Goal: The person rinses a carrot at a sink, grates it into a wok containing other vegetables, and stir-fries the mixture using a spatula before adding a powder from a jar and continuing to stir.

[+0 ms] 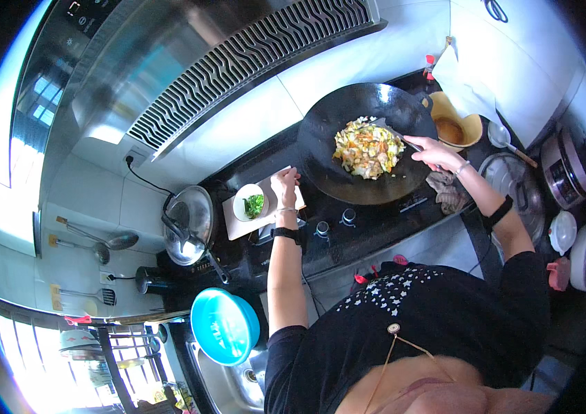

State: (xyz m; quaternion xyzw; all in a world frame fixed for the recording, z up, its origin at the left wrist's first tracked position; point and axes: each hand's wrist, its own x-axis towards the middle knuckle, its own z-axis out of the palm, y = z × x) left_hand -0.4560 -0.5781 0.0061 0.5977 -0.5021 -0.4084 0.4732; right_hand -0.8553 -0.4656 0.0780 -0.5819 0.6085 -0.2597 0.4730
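Note:
A large dark wok [319, 171] sits on the black stovetop, with a heap of chopped, cooked vegetables and other pieces [368, 147] in its middle. My right hand [435, 152] grips the handle of a metal spatula [391, 130], its blade at the top edge of the food. To the left of the wok, my left hand [285, 186] hovers with curled fingers over or against a light cutting board [236, 227]; whether it holds anything is hidden. Just beside that hand, a white bowl [239, 206] of chopped green herbs [254, 205] rests on the board.
A yellow container [471, 124] with brown liquid and a crumpled grey cloth [447, 191] lie right of the wok. A lidded pan [202, 207] stands at the left. Nearer are a blue basin [249, 315] and a steel sink [220, 383]. A range hood [251, 62] overhangs the stove.

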